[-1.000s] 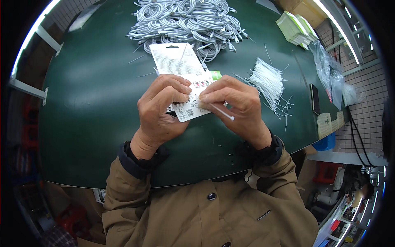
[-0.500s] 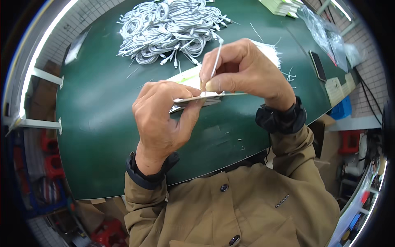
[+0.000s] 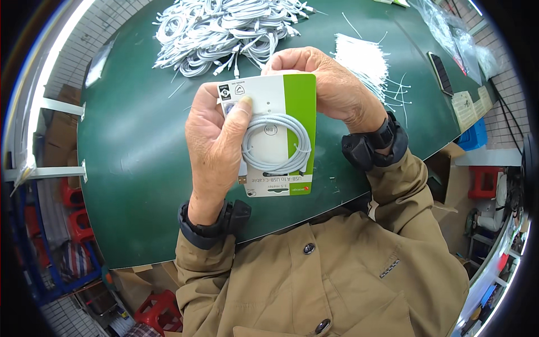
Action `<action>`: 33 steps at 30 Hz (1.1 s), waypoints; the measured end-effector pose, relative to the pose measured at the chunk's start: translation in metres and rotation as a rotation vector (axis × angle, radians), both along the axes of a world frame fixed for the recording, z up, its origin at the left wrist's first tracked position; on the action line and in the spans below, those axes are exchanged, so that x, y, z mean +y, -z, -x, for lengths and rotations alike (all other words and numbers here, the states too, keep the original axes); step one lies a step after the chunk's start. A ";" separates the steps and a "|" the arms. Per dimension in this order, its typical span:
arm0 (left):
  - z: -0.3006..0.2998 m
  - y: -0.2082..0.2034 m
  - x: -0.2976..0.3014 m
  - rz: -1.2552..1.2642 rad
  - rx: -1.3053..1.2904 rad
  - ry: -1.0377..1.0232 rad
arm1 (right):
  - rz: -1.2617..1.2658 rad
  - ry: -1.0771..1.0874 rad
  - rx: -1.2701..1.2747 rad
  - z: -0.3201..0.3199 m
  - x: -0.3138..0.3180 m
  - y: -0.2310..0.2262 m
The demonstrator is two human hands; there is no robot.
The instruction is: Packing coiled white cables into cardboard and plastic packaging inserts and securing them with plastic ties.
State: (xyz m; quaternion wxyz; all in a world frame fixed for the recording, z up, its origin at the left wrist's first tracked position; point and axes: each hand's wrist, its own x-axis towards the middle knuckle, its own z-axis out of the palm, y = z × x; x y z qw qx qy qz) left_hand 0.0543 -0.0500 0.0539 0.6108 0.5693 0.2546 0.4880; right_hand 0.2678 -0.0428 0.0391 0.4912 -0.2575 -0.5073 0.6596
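My left hand (image 3: 216, 137) grips a white and green packaging card (image 3: 300, 92) by its left side, thumb across the front. The card faces me, its print upside down. A coiled grey USB cable (image 3: 303, 135) lies against its front, with small ties around the coil at the left and right. Two small holes show above the coil. My right hand (image 3: 337, 84) is at the card's upper right edge, its fingers curled together behind the top. The card hides its thumb and whatever those fingertips pinch.
A large heap of coiled grey cables (image 3: 224, 33) lies at the far left of the green table (image 3: 135, 185). White cable ties (image 3: 362, 62) are piled beyond my right hand. Farther right are a phone (image 3: 439, 73), clear plastic bags (image 3: 449, 33) and a paper sheet (image 3: 470, 109).
The card has turned from edge-on to facing me, bringing the coiled cable into view. My right hand, which pinched a white cable tie above the card, is now partly behind it.
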 end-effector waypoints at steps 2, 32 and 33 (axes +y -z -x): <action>0.000 0.003 0.001 0.044 -0.004 0.008 | 0.038 0.017 -0.009 0.000 0.000 0.002; 0.008 0.038 0.022 -0.256 0.118 -0.545 | -0.717 0.724 -0.858 0.064 -0.026 0.007; 0.008 0.038 0.021 -0.282 0.114 -0.575 | -0.776 0.781 -0.904 0.067 -0.024 0.013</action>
